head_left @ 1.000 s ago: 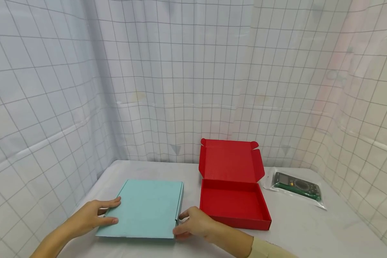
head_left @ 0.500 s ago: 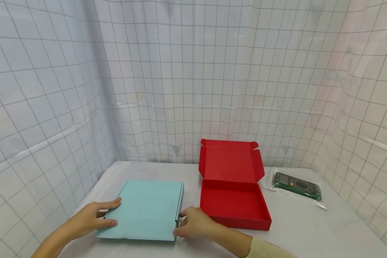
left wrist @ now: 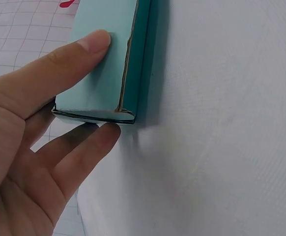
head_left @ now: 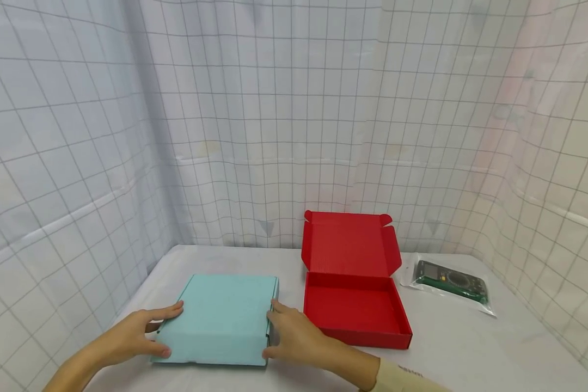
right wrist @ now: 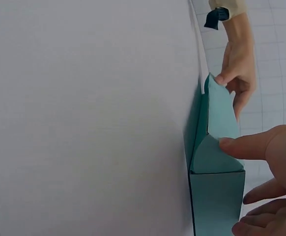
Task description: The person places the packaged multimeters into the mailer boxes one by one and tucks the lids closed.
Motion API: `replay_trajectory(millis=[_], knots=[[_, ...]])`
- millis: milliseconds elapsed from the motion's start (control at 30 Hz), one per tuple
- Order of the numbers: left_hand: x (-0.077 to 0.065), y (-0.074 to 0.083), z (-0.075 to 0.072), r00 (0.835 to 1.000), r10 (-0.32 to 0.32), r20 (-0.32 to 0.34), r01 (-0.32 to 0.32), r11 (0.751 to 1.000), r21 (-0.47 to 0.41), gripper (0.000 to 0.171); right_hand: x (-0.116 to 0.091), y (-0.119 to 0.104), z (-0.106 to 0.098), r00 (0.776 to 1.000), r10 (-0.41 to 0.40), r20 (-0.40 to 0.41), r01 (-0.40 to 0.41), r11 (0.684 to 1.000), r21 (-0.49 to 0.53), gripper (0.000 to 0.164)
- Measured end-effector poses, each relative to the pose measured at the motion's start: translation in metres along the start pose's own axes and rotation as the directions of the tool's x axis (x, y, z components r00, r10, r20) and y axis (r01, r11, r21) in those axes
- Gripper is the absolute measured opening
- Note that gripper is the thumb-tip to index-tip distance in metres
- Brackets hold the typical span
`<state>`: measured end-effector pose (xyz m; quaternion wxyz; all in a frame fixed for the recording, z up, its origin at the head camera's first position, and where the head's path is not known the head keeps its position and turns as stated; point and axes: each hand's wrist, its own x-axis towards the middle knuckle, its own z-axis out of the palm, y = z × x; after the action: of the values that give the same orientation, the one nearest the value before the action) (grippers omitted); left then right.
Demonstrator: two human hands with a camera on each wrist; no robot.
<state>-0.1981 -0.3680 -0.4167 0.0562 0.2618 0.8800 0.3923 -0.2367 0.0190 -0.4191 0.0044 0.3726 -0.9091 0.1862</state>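
Lt-blue cardboard mailer box (head_left: 227, 305) lies flat on L part of white-covered bench (head_left: 460, 348), set in from bench's L edge. Its lid is down; front flap (head_left: 215, 348) is bent down at a slant.

L hand (head_left: 132, 335) is at box's front L corner: grip spread, thumb on front flap, fingertips touching L side. R hand (head_left: 296, 335) is at front R corner: grip also spread, thumb pressing flap's end, other fingers along R side, w/ their exact contact hard to tell.

Just R of blue box, red cardboard mailer box (head_left: 357, 338) stands open, lid (head_left: 350, 242) tilted back toward bench's rear edge, 2 side flaps sticking out. Farther R, nr bench's back R corner, a green/black digital multimeter (head_left: 453, 280) lies at an angle in a clear plastic bag (head_left: 485, 309). Beige sleeve (head_left: 404, 378) on R arm. White grid-patterned curtain (head_left: 294, 136) surrounds bench on 3 sides: L, back, R.
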Motion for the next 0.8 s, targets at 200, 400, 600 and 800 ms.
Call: replay_trajectory(millis=[200,400,600,800], knots=[[0.001,-0.005,0.003,1.0,0.014,-0.028,-0.015,1.0,-0.028,0.088,0.002,0.003,-0.002,0.995,-0.088,0.053,0.092,0.992,-0.091,0.071],[0.001,-0.01,0.005,0.997,0.042,-0.065,-0.041,0.999,0.016,0.087,0.004,0.01,0.0,0.983,-0.178,0.045,0.182,0.978,-0.102,0.072],[0.0,-0.012,0.007,0.994,0.058,-0.09,-0.053,0.997,0.057,0.086,0.011,0.017,-0.001,0.972,-0.235,0.016,0.236,0.968,-0.083,0.067],[0.003,-0.01,0.006,0.993,0.05,-0.107,-0.041,0.996,0.084,0.087,0.014,0.016,-0.004,0.965,-0.261,0.001,0.26,0.96,-0.107,0.063]])
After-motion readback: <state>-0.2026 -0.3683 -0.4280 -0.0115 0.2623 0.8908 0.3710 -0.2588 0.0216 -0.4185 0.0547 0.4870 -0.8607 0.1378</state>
